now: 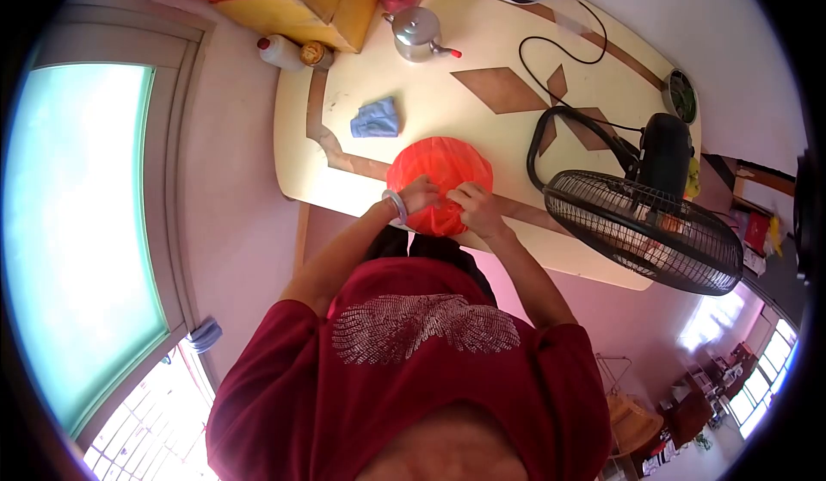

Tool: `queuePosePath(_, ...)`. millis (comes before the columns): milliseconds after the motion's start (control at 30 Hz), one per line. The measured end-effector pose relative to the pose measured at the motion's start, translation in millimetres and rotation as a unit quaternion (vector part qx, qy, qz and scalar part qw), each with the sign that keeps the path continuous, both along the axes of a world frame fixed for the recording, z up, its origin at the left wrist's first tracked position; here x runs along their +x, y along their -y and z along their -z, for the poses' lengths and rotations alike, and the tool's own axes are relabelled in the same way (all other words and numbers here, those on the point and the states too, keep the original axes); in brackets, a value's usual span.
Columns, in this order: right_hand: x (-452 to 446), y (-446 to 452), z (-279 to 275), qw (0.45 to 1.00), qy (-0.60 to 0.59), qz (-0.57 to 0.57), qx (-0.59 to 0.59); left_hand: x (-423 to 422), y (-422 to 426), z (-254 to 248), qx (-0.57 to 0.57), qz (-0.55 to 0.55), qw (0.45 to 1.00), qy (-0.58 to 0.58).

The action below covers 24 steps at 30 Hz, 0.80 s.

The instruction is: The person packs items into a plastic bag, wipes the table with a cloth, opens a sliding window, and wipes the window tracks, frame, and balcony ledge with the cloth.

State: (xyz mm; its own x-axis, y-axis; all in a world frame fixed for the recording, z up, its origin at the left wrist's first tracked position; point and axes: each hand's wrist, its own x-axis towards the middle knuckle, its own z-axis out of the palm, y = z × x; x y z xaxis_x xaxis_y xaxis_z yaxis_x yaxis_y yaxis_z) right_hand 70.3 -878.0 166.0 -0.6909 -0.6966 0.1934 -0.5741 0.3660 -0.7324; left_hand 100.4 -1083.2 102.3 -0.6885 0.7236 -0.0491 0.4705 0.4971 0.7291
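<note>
A red plastic bag, rounded on top as if over something bowl-shaped, sits at the front edge of the table. What it covers is hidden. My left hand, with a bangle at the wrist, pinches the bag's near left side. On the right, my right hand has its fingers closed on the plastic near the middle. Creases run through the bag between both hands. Beyond it lies a folded blue cloth.
A black fan stands on the right, its cable looping across the table. At the back are a metal teapot, a yellow box, a white bottle and a jar. A bowl of greens sits at the far right.
</note>
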Motion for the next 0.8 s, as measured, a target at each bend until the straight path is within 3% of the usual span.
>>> queuePosePath(33, 1, 2, 3, 0.995, -0.095, 0.002, 0.021, 2, -3, 3, 0.011, -0.112, 0.987, 0.116)
queuePosePath(100, 2, 11, 11, 0.990, -0.122, 0.067, -0.002, 5, -14, 9, 0.031, -0.327, 0.884, 0.334)
queuePosePath(200, -2, 22, 16, 0.979, -0.191, 0.068, -0.019, -2, -16, 19, 0.111, -0.310, 0.842, 0.427)
queuePosePath(300, -4, 22, 1, 0.975, -0.219, 0.031, -0.026, -3, -24, -25, 0.218, -0.389, 0.739, 0.505)
queuePosePath(400, -7, 15, -11, 0.971, -0.233, 0.051, 0.000, 8, -41, -55, 0.294, -0.552, 0.641, 0.445)
queuePosePath(500, 1, 3, -5, 0.969, -0.224, 0.094, 0.036, 20, -55, -45, 0.243, -0.636, 0.678, 0.277)
queuePosePath(600, 23, -26, 18, 0.973, -0.171, 0.132, 0.076, 15, -26, -34, 0.161, -0.732, 0.604, 0.271)
queuePosePath(700, 35, -47, 45, 0.974, -0.113, 0.149, 0.127, 17, 2, 14, -0.061, -0.706, 0.653, 0.268)
queuePosePath(800, 47, -57, 62, 0.971, -0.047, 0.165, 0.168, -9, 16, 23, -0.126, -0.695, 0.637, 0.307)
